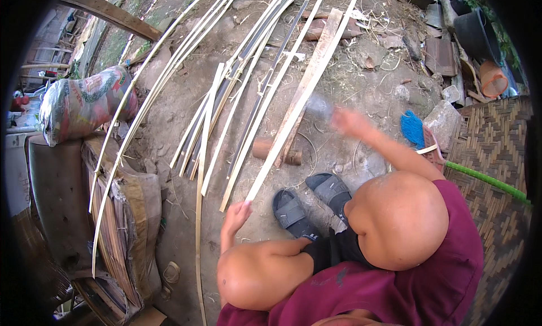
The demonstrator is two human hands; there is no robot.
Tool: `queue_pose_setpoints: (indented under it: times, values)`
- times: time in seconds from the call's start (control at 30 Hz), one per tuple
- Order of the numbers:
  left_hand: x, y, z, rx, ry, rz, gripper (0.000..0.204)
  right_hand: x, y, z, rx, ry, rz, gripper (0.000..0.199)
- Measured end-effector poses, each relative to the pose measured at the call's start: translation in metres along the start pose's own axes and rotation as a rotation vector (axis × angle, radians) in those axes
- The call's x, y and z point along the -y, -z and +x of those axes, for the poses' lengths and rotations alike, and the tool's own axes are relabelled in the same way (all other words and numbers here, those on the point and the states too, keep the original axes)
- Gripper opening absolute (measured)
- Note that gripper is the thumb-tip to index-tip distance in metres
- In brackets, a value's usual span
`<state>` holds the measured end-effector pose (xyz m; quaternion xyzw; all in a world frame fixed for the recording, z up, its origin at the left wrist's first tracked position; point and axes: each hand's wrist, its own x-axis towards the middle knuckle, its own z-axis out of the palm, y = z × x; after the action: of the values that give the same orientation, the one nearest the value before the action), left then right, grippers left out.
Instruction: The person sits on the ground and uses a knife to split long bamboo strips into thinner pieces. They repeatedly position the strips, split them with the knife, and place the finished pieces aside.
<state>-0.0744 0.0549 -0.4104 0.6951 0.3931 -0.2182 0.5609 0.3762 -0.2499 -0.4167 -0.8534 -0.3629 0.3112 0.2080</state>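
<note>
My left hand [237,215] is closed around the near end of a long pale bamboo strip [305,93], beside my left knee. The strip slants up and away to the right, over a flat wooden board [308,84]. The board's near end lies at a short round log [262,148]. My right hand [349,123] is stretched out to the right of the strip, smeared by motion. From it a broad grey blade [320,107], apparently a knife's, points toward the strip. Blur hides its handle and whether it touches the strip.
Several bamboo strips [215,120] lie bundled on the dirt floor [169,185] to the left. A stuffed sack [84,100] sits atop an old padded seat [62,202]. At right are a woven mat [494,151], a green-handled blue brush [412,129] and a dark bucket [477,35].
</note>
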Motion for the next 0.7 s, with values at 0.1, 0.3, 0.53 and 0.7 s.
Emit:
queue_pose_setpoints:
  times: [0.1,0.3,0.53,0.7]
  values:
    - [0.009,0.009,-0.019,-0.051,0.097,0.101,0.039,-0.019,0.035,0.014,-0.164,-0.235,0.015,0.039]
    - [-0.098,-0.063,0.039,-0.449,-0.422,0.452,0.038,0.04,-0.041,-0.012,-0.144,0.367,-0.139,0.042]
    - [-0.036,-0.031,-0.009,-0.423,-0.309,0.545,0.037,-0.085,0.091,0.021,-0.604,-0.395,0.017,0.044]
    - [-0.081,-0.03,0.014,-0.079,-0.089,0.153,0.051,0.025,0.002,-0.002,-0.315,0.073,0.114,0.048]
